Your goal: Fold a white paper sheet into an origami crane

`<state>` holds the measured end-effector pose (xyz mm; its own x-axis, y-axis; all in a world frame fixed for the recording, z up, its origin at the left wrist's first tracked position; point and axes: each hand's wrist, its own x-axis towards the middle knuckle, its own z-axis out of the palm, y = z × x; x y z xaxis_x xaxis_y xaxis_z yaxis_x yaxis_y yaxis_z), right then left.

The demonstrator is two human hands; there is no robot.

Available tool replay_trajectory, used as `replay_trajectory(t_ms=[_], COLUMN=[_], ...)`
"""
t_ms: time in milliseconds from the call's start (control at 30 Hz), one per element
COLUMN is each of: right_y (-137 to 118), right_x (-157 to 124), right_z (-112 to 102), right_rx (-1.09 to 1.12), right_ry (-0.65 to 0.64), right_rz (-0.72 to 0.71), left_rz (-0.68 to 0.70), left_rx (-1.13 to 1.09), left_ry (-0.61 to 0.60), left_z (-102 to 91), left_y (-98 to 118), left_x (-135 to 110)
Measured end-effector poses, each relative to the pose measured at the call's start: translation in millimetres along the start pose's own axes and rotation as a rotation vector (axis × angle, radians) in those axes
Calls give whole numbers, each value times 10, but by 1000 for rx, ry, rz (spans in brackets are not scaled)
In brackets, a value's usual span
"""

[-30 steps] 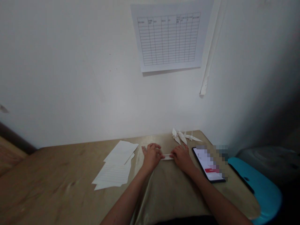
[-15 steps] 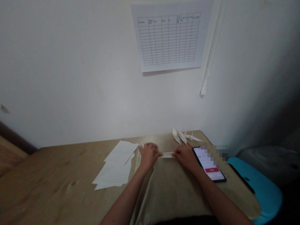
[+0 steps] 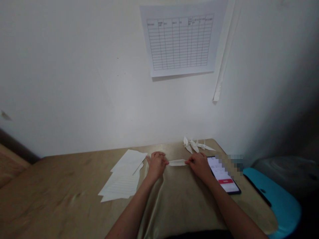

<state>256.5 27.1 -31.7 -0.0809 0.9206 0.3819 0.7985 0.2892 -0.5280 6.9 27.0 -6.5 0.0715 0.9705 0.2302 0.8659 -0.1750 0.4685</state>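
A narrow folded strip of white paper [image 3: 177, 162] stretches between my two hands above the tan table [image 3: 62, 186]. My left hand [image 3: 156, 165] pinches its left end with the fingers curled. My right hand [image 3: 199, 164] pinches its right end the same way. Both forearms reach in from the bottom of the view. Just beyond my right hand, several small white folded paper cranes [image 3: 195, 145] sit at the table's far edge by the wall.
A loose stack of white sheets [image 3: 123, 179] lies left of my left hand. A phone [image 3: 224, 175] with a lit screen lies right of my right hand. A blue stool or seat [image 3: 274, 199] stands past the table's right edge. A printed grid sheet [image 3: 179, 41] hangs on the wall.
My hands have drawn apart, left hand leftward and right hand rightward, and more of the paper strip shows between them. Both hands have shifted slightly away from me.
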Motion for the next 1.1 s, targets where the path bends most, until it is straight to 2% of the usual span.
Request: replay_trajectory(t_ms=[367,533,633,700,900,1100], right_y=[59,108,124,124,50,-45], right_x=[33,36,23,12,5,16], right_z=[14,123,195,226,223,140], right_rx=[81,295,404,436,510,595], right_ry=[37,108,201,213,124,98], right_rz=[86,83,127,151,134,127], left_rz=[-16,-32,-36,-48,-71,-35], left_rx=[-21,-94,-144,-180,-265,-206], left_ry=[32,84,118,129,64,-29], left_z=[-63,-24,-21,-29,-21,96], left_y=[22,37,52,75,197,238], left_x=[4,-3,-6,-8,-18,-52])
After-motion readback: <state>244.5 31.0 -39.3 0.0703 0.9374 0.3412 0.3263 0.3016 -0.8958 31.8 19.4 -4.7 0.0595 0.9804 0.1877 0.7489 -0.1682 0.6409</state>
